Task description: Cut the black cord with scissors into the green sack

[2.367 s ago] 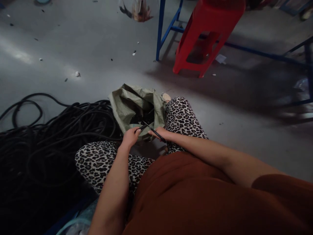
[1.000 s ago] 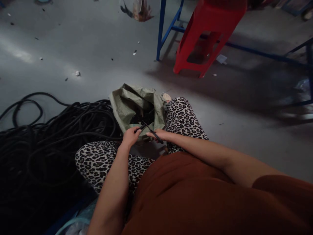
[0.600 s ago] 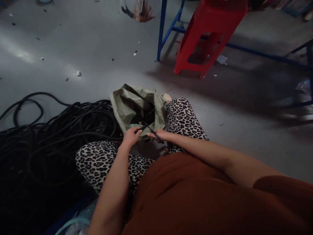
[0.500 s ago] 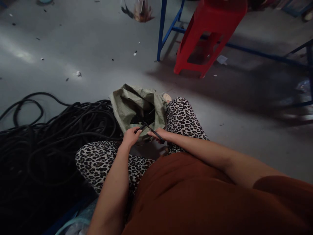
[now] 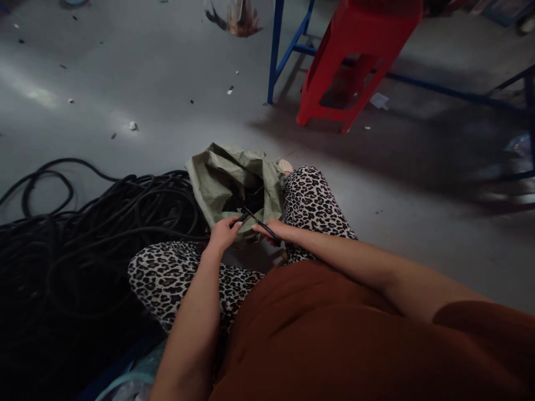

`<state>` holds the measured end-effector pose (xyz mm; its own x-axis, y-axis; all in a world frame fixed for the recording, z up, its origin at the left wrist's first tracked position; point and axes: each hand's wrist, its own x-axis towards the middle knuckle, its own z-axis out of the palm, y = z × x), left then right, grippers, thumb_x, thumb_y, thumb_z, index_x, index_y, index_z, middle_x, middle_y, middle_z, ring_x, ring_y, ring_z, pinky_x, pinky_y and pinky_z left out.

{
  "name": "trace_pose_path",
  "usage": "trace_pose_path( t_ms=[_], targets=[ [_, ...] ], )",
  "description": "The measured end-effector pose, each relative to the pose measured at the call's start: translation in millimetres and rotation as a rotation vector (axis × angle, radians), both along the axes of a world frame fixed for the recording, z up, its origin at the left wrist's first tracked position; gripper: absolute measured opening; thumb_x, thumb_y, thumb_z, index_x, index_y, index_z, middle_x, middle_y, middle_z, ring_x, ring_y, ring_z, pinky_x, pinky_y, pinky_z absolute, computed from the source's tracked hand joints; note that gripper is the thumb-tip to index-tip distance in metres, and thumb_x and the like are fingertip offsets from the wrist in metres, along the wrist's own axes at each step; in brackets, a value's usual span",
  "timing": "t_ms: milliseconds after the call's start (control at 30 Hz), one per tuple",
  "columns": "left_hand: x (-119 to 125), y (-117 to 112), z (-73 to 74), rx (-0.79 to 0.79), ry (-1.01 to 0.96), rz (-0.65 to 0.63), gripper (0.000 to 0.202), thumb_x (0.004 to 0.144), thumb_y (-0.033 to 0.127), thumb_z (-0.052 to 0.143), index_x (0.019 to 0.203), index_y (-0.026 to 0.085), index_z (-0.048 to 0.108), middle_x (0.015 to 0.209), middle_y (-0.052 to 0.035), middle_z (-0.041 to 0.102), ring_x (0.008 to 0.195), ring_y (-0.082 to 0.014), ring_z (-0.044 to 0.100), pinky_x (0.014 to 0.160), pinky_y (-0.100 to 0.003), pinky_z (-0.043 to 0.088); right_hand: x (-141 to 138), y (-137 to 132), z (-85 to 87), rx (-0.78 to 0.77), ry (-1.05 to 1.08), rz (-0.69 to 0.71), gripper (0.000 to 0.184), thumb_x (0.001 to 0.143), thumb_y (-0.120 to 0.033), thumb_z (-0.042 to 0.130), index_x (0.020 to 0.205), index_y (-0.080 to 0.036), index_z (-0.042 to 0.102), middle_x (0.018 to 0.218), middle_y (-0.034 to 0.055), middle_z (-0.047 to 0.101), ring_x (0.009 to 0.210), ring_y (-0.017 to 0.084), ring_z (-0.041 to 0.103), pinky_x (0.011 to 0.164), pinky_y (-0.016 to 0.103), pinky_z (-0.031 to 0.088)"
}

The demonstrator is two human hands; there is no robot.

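Note:
My right hand (image 5: 279, 228) is closed around the black handles of a pair of scissors (image 5: 262, 225), whose blades point up and left. My left hand (image 5: 223, 234) pinches the end of a black rubber cord (image 5: 241, 218), which meets the scissor blades. Both hands are over the near rim of an open, pale green woven sack (image 5: 201, 181) standing between my knees. Dark small pieces (image 5: 254, 201) lie inside the sack; their exact shape is too dim to make out. A big tangled heap of black cord (image 5: 137, 203) spreads to the left.
A red plastic stool (image 5: 368, 33) stands ahead to the right, beside a blue metal frame (image 5: 273, 61). Small scraps (image 5: 132, 126) are scattered over the grey floor (image 5: 159, 83). A clear bag (image 5: 238, 19) hangs or stands at the top. Something with a light blue rim (image 5: 121, 380) sits at lower left.
The view has shifted very slightly. Both hands, the scissors and the cord keep almost the same position over the sack.

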<state>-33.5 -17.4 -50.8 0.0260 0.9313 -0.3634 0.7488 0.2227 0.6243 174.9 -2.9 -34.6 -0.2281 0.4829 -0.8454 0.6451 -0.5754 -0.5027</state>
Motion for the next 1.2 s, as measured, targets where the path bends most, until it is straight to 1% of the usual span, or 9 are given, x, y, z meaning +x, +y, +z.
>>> trace_pose_path(
  t_ms=[133, 233, 400, 567, 700, 800, 967, 1067, 1200],
  targets=[
    [0, 0, 0.9, -0.018, 0.016, -0.010, 0.029, 0.091, 0.027, 0.063, 0.113, 0.018, 0.080, 0.112, -0.0116, 0.081, 0.106, -0.0294, 0.075, 0.098, -0.040, 0.057, 0, 0, -1.4, -0.005, 0.009, -0.020, 0.059, 0.092, -0.070, 0.068, 0.069, -0.017, 0.061, 0.049, 0.0018, 0.056, 0.039, 0.015, 0.054, 0.036, 0.023, 0.045],
    [0, 0, 1.9, -0.020, 0.027, -0.013, 0.029, 0.091, 0.027, 0.063, 0.114, 0.018, 0.080, 0.113, -0.0106, 0.081, 0.107, -0.0286, 0.075, 0.098, -0.039, 0.057, 0, -1, -4.4, -0.013, 0.017, -0.025, 0.056, 0.095, -0.066, 0.066, 0.070, -0.017, 0.061, 0.049, 0.0020, 0.057, 0.039, 0.015, 0.054, 0.036, 0.023, 0.045],
    [1, 0, 3.6, 0.001, 0.013, -0.030, 0.029, 0.092, 0.027, 0.061, 0.112, 0.019, 0.080, 0.112, -0.0104, 0.082, 0.107, -0.0291, 0.075, 0.098, -0.039, 0.057, 1, -1, -11.1, -0.018, 0.026, -0.029, 0.058, 0.092, -0.069, 0.068, 0.069, -0.017, 0.061, 0.049, 0.0023, 0.057, 0.039, 0.015, 0.054, 0.037, 0.023, 0.044],
    [0, -1, 1.4, 0.013, 0.004, -0.016, 0.030, 0.091, 0.029, 0.062, 0.112, 0.019, 0.080, 0.112, -0.0107, 0.081, 0.106, -0.0290, 0.075, 0.098, -0.040, 0.058, 1, -2, -9.3, -0.034, 0.035, -0.037, 0.056, 0.092, -0.069, 0.069, 0.072, -0.017, 0.063, 0.049, 0.0015, 0.056, 0.041, 0.015, 0.054, 0.039, 0.023, 0.046],
    [-1, -1, 0.3, 0.014, -0.006, -0.015, 0.031, 0.091, 0.030, 0.061, 0.112, 0.019, 0.080, 0.112, -0.0110, 0.081, 0.106, -0.0288, 0.074, 0.098, -0.040, 0.058, 2, -2, -10.5, -0.027, 0.043, -0.035, 0.060, 0.090, -0.072, 0.069, 0.069, -0.018, 0.060, 0.048, 0.0011, 0.055, 0.042, 0.014, 0.053, 0.038, 0.022, 0.044],
    [-1, -1, 1.3, 0.013, -0.002, -0.012, 0.031, 0.091, 0.030, 0.061, 0.113, 0.019, 0.080, 0.113, -0.0106, 0.081, 0.107, -0.0290, 0.074, 0.099, -0.040, 0.057, 2, -1, -12.3, -0.011, 0.053, -0.035, 0.061, 0.090, -0.073, 0.070, 0.067, -0.017, 0.060, 0.051, 0.0014, 0.056, 0.042, 0.014, 0.054, 0.040, 0.022, 0.044],
    [-1, -1, 3.0, 0.002, -0.010, -0.029, 0.034, 0.092, 0.030, 0.060, 0.116, 0.017, 0.079, 0.114, -0.0119, 0.081, 0.107, -0.0294, 0.074, 0.099, -0.041, 0.057, 2, -1, -6.2, -0.006, 0.036, -0.025, 0.058, 0.093, -0.067, 0.070, 0.068, -0.016, 0.061, 0.052, 0.0006, 0.056, 0.043, 0.014, 0.054, 0.042, 0.023, 0.046],
    [-1, -1, 3.1, 0.010, -0.001, -0.025, 0.032, 0.091, 0.030, 0.060, 0.114, 0.019, 0.080, 0.113, -0.0107, 0.081, 0.106, -0.0289, 0.074, 0.098, -0.040, 0.058, 2, 0, -1.9, -0.003, 0.037, -0.019, 0.055, 0.093, -0.064, 0.072, 0.067, -0.017, 0.059, 0.052, 0.0011, 0.057, 0.044, 0.015, 0.055, 0.043, 0.024, 0.047],
    [-1, -1, 2.7, 0.024, 0.009, -0.024, 0.030, 0.091, 0.031, 0.061, 0.112, 0.021, 0.080, 0.112, -0.0091, 0.082, 0.106, -0.0281, 0.074, 0.097, -0.038, 0.058, 2, 0, -0.4, 0.007, 0.042, -0.003, 0.053, 0.094, -0.060, 0.072, 0.065, -0.018, 0.058, 0.054, 0.0030, 0.059, 0.046, 0.016, 0.056, 0.043, 0.024, 0.047]
  ],
)
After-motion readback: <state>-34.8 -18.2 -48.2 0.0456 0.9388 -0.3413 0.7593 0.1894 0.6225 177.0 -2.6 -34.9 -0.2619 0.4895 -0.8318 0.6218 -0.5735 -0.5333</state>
